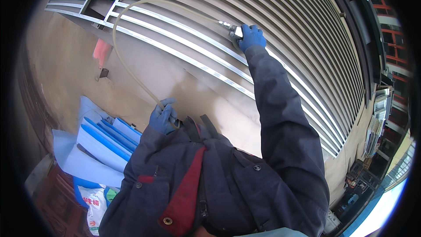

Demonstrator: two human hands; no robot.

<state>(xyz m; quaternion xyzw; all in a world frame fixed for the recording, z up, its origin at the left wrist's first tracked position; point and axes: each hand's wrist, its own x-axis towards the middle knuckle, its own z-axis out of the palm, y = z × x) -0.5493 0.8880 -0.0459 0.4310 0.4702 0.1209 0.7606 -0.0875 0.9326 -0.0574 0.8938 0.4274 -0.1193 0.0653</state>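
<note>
My right hand point(253, 37), in a blue glove, reaches far forward and closes around an air sander point(237, 32). Its working face is hidden against the slats of a large metal louvre panel point(206, 39). From the tool's metal coupling a pale, see-through air hose point(115, 39) loops left and back toward my body. My left hand point(162, 117), also gloved, is closed around that hose near my waist. Along the panel's near edge several slats look bright and shiny, while those farther off are duller grey.
Blue and white sheets point(103, 140) are stacked at the lower left, beside a printed white bag point(94, 204). A pink-red patch point(102, 49) and a small dark block point(104, 73) are left of the hose. Stacked frames point(378, 114) and dark equipment point(362, 175) stand at right.
</note>
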